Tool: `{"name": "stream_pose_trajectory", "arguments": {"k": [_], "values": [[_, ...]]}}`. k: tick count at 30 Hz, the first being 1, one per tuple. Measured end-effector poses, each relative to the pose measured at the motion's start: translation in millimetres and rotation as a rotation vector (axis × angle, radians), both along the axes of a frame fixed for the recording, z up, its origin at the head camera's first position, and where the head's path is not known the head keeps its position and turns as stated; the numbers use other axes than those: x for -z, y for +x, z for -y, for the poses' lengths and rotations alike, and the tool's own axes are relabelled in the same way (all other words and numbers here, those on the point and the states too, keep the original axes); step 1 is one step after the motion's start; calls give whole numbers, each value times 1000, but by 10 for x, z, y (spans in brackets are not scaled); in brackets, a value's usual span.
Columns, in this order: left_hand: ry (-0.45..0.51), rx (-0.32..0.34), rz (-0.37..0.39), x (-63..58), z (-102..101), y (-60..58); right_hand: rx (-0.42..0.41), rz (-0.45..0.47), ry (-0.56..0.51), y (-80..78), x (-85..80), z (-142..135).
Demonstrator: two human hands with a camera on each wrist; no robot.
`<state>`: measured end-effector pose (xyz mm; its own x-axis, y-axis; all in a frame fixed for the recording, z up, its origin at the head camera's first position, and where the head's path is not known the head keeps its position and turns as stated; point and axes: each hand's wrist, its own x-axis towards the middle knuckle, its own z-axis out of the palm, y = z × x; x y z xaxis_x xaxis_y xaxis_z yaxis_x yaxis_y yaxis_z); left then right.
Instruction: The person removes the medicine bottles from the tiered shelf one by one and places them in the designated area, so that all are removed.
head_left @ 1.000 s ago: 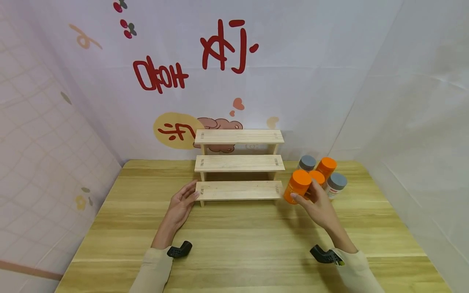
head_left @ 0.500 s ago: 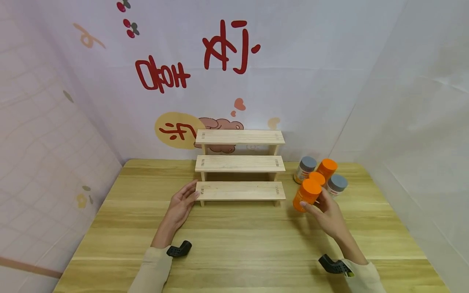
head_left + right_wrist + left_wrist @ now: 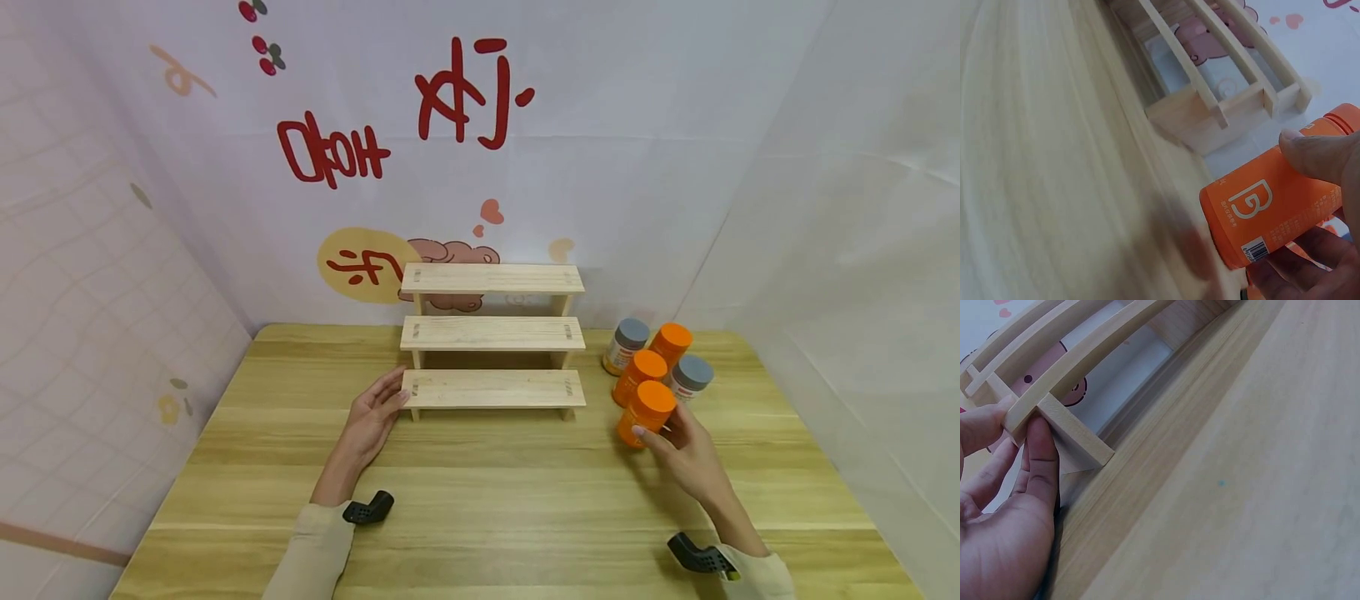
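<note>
A three-step wooden display rack (image 3: 492, 387) stands against the back wall. At its lowest board, my left hand (image 3: 377, 417) pinches the left end, thumb on one face and fingers under the other, as the left wrist view shows with the board's end (image 3: 1025, 412). My right hand (image 3: 686, 454) grips an orange pill bottle (image 3: 645, 414) with an orange cap, thumb on one side and fingers round the other. The right wrist view shows this bottle (image 3: 1266, 197) tilted, with a white "B" logo and a barcode; its base looks raised off the table.
Beside the rack's right end stand two more orange bottles (image 3: 636, 377) (image 3: 669, 343) and two grey-capped bottles (image 3: 626, 346) (image 3: 690, 379), close together. Wood-grain tabletop (image 3: 495, 500) spreads in front. White printed cloth (image 3: 637, 167) forms the back and side walls.
My right hand has drawn the orange bottle toward me and slightly right, away from the rack and in front of the other bottles. The left hand keeps its hold on the rack.
</note>
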<state>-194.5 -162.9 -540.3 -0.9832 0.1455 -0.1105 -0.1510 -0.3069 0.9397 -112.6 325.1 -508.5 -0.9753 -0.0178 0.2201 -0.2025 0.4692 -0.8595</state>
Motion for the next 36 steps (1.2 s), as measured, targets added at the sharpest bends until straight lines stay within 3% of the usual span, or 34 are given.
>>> {"name": "stream_pose_trajectory", "arguments": {"k": [11,25,30,36], "values": [[-8,-3,-20,4,12,-7,-2,-12,-4,-2,113,-126],[-14,-22,9,2,76,23,-32,29,-27,44,222,-179],[-35,-12,9,-22,69,30,-40,41,32,47,154,-203],[-136,-34,-17,-88,173,69,-35,3,147,94,-43,-267]]}}
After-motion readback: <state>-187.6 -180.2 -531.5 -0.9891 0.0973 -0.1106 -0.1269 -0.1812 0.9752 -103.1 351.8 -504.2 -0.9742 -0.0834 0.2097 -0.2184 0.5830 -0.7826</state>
